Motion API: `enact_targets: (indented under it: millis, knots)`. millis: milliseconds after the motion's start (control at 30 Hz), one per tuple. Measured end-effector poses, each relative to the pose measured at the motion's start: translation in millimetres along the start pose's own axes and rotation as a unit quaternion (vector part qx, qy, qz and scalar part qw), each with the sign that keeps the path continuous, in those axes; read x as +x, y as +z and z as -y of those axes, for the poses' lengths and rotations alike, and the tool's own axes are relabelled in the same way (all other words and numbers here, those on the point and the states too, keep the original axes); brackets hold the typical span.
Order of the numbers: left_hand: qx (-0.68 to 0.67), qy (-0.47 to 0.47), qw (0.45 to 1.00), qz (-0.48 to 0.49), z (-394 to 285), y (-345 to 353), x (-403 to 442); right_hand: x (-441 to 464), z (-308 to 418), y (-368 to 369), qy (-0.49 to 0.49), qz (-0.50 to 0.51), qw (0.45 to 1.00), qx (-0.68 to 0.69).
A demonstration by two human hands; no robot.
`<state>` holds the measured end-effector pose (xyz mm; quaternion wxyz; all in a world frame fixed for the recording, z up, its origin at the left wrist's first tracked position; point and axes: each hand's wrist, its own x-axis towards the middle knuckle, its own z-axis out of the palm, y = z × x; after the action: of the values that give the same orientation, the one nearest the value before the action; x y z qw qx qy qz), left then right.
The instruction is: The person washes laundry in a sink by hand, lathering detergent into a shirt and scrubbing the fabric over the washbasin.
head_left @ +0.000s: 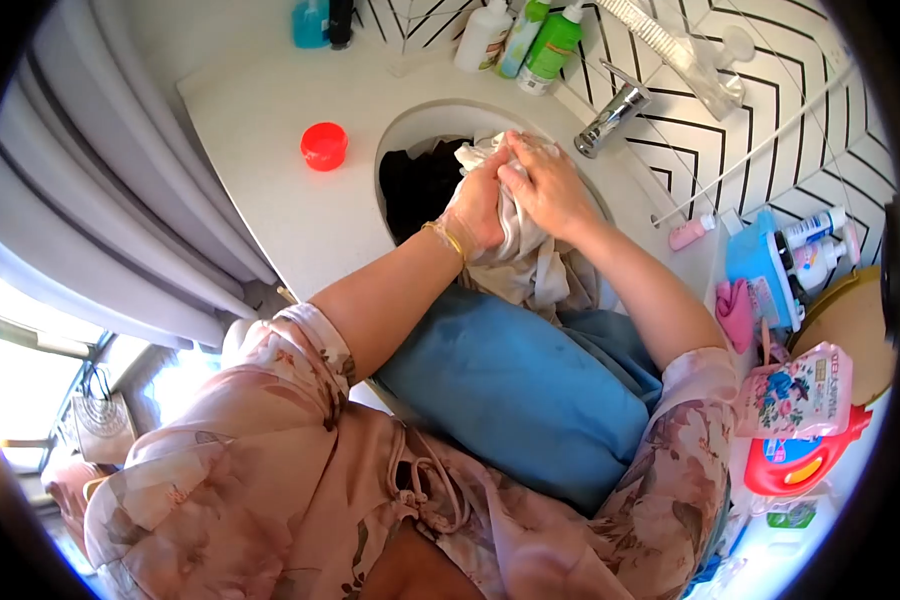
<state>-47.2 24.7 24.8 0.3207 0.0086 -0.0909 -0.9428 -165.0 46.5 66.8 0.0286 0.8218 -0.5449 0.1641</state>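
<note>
A white cloth (518, 232) is bunched between my two hands over the round sink (432, 112). My left hand (478, 205) is closed round its left side, with a yellow bracelet at the wrist. My right hand (548, 188) presses on the cloth from the right, its fingertips meeting those of the left. Black cloth (420, 188) lies in the left part of the sink. Blue-grey fabric (520, 385) hangs over the near edge, in front of my body, and lighter cloth spreads below my hands.
A red cup (324, 147) stands on the counter (260, 130) at left. Behind the sink are a chrome faucet (612, 118) and bottles (552, 50). At right are a blue basket (762, 265), a pink pouch (796, 390) and a red detergent bottle (805, 462). Grey curtains (120, 170) hang at left.
</note>
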Motion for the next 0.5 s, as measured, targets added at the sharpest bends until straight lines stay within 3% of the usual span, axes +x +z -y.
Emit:
enact_targets:
  millis: [100, 133, 200, 233, 333, 367, 467, 500]
  knots:
    - [0.035, -0.004, 0.999, -0.024, 0, -2, 5, 8, -21, -13, 0.092, 0.063, 0.965, 0.236]
    - [0.047, -0.003, 0.999, -0.017, -2, 0, 4, 9, -30, -15, 0.143, 0.078, 0.921, 0.354]
    - [0.073, -0.003, 0.997, -0.004, -7, 6, -1, 9, -49, -17, 0.227, 0.099, 0.779, 0.576]
    - [0.058, -0.013, 0.998, 0.020, -8, 6, -2, 6, -62, -8, 0.316, 0.099, 0.748, 0.575]
    - [0.066, -0.021, 0.997, 0.044, -7, 11, -6, -9, -61, 1, 0.345, 0.170, 0.624, 0.679]
    - [0.074, -0.026, 0.996, 0.031, -7, 8, -5, -14, -54, 0, 0.288, 0.185, 0.587, 0.733]
    - [0.105, -0.032, 0.994, -0.015, -10, -3, 3, -7, -43, -10, 0.303, 0.172, 0.552, 0.758]
    - [0.117, -0.027, 0.993, -0.016, -12, -1, 1, -5, -44, -13, 0.329, 0.190, 0.616, 0.690]
